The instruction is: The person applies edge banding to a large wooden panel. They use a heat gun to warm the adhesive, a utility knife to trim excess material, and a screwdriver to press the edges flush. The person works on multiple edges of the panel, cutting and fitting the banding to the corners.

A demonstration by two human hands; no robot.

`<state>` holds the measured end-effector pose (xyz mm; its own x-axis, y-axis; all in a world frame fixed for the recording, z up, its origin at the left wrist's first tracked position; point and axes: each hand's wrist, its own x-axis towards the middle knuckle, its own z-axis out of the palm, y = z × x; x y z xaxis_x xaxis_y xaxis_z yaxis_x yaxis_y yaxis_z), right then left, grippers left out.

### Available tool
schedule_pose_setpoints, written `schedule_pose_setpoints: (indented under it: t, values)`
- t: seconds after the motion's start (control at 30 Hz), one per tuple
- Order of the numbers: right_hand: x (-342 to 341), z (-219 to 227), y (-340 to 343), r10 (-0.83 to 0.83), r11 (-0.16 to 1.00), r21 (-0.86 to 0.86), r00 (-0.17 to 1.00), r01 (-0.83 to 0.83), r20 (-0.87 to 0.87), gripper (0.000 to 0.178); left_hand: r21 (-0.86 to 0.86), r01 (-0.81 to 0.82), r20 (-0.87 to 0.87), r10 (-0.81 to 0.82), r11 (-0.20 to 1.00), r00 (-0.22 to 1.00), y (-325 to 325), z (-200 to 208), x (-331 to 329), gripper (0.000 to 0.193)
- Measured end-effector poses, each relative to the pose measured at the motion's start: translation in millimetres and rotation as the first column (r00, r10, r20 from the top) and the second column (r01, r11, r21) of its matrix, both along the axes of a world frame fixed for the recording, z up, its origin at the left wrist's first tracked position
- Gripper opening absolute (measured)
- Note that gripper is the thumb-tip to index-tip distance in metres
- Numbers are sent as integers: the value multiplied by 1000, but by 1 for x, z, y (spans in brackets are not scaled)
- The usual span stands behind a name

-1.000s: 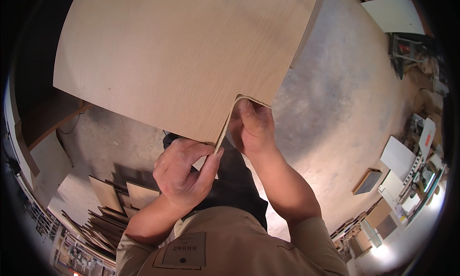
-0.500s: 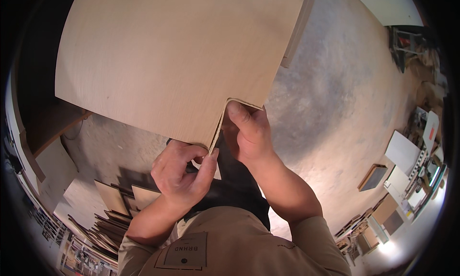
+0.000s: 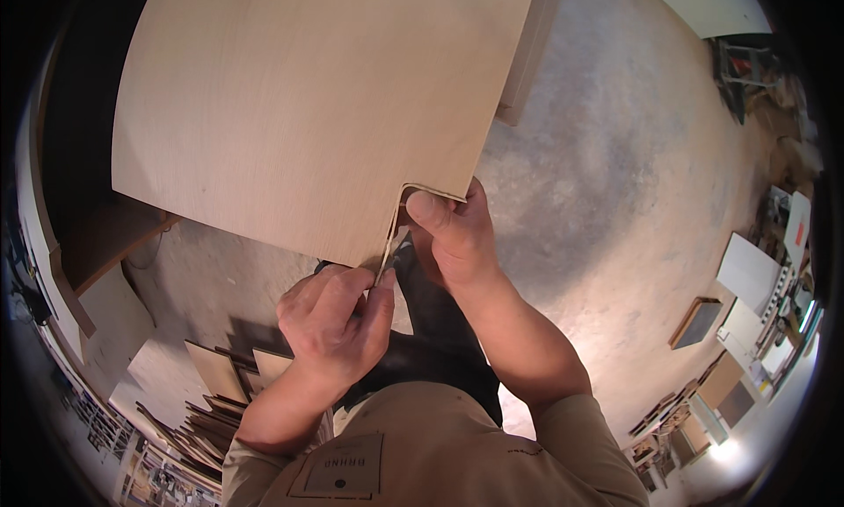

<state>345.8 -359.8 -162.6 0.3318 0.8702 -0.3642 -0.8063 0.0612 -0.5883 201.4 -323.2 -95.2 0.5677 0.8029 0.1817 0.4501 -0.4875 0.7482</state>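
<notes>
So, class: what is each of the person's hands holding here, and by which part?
Both hold the large wooden panel at its notched corner: the right hand grips the notch's short edge, thumb on top; the left hand pinches the thin edge strip just below.

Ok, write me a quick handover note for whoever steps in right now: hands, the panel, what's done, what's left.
Left hand: fingers pinched on the thin edge strip at the notch of the wood panel.
Right hand: grips the notch corner, thumb on top, steadying the panel.
Panel is held up over the concrete floor; cut wood pieces lie lower left.
Done: strip follows the notch corner.
Left: the strip's lower stretch, apparently.
</notes>
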Motion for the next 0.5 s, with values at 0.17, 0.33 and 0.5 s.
schedule_pose_setpoints:
  t: [0.17, 0.33, 0.5]
  values:
    - [9, -7, 4, -63, 998, 23, 952, 59, 299, 35, -23, 8, -27, -9, 1000, 1000, -2, 3, 0, 20]
    - [4, -21, -8, -62, 992, -72, 909, 101, 413, 43, -2, 0, -51, 0, 1000, 999, -5, -1, -2, 19]
    - [8, -37, -22, -94, 981, -131, 939, 144, 330, 50, -78, 67, -150, -78, 995, 986, -11, 11, -17, 27]
